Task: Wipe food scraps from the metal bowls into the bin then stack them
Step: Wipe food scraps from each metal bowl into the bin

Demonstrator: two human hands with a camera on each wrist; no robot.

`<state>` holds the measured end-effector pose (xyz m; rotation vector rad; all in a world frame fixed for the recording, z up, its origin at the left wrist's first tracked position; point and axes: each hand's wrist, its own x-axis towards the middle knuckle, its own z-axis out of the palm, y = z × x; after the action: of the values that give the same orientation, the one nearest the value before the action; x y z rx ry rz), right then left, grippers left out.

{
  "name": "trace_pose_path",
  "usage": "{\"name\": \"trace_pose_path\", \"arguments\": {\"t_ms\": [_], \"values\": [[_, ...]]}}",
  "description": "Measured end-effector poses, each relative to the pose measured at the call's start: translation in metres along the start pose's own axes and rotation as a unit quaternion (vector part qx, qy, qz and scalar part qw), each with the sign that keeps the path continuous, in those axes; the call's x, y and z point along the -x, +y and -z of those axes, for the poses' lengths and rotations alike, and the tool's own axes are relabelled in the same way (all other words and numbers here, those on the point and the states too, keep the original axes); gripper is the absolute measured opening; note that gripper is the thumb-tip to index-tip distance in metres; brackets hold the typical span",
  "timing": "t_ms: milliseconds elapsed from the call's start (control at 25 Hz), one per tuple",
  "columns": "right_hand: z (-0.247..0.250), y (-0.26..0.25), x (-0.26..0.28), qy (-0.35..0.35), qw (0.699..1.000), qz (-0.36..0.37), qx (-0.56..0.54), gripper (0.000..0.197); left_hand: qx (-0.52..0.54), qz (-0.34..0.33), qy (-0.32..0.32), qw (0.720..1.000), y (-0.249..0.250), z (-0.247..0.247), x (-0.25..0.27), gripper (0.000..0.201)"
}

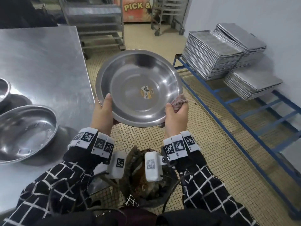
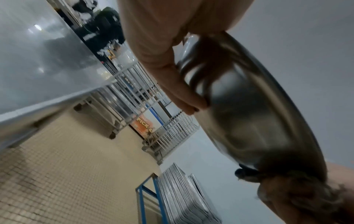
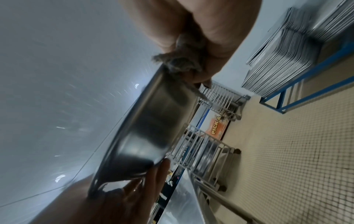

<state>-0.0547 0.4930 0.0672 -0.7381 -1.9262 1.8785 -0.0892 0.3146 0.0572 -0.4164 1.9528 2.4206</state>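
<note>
I hold a large metal bowl [image 1: 138, 88] tilted toward me over the bin [image 1: 156, 202], which has brown scraps in it. The bowl's inside looks clean apart from a yellow sticker at its centre. My left hand [image 1: 104, 111] grips the left rim, thumb inside and fingers [image 2: 172, 78] under the wall [image 2: 249, 113]. At the right rim, my right hand [image 1: 176, 115] clutches a grey-brown cloth [image 1: 179, 101] bunched against the edge. In the right wrist view the cloth [image 3: 182, 62] sits in the palm beside the bowl [image 3: 153, 128].
A steel table [image 1: 40, 62] is on my left, carrying a wet metal bowl [image 1: 27, 132] and part of another bowl [image 1: 3, 88] at the edge. Stacked baking trays [image 1: 211, 54] sit on a blue rack [image 1: 228, 115] to the right. Wheeled rack trolleys [image 1: 97, 22] stand behind.
</note>
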Motion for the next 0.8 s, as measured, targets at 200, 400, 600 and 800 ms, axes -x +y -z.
{"name": "trace_pose_path", "arguments": {"t_ms": [200,400,600,800], "values": [[-0.055,0.0,0.009,-0.067,0.998,0.014,0.016,0.043,-0.138,-0.107,0.087,0.981,0.03,0.067,-0.002,0.028],[-0.121,0.002,0.01,-0.151,0.988,-0.018,0.035,0.037,-0.189,-0.071,0.113,0.973,0.066,0.15,-0.035,0.032],[-0.206,0.001,0.006,-0.201,0.977,-0.014,0.071,0.037,-0.294,-0.012,0.059,0.954,0.1,0.232,-0.085,0.026],[-0.281,0.001,-0.016,-0.23,0.96,-0.01,0.16,0.033,-0.453,0.022,0.001,0.891,0.118,0.273,-0.144,0.014]]}}
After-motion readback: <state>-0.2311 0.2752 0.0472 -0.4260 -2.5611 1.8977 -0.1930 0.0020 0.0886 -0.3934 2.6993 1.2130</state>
